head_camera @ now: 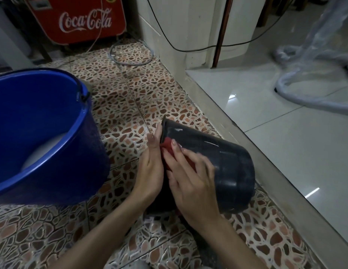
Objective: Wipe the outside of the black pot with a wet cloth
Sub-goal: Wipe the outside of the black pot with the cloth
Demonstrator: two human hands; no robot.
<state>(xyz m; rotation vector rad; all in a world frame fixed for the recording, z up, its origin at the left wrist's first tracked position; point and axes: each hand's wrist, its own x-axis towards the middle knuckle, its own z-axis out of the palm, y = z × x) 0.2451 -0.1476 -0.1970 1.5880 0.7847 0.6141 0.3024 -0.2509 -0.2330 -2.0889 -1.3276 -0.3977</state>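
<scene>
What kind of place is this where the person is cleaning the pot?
Probably a utility or wash corner of a home or small shop, at floor level. The black pot lies on pebble-patterned floor tiles, beside a blue bucket, with a red Coca-Cola cooler behind.

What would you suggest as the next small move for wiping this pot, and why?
Probably slide the right hand and red cloth along the black pot toward its base: the cloth sits near the rim, the left hand steadies it, and the far wall looks dull.
</scene>
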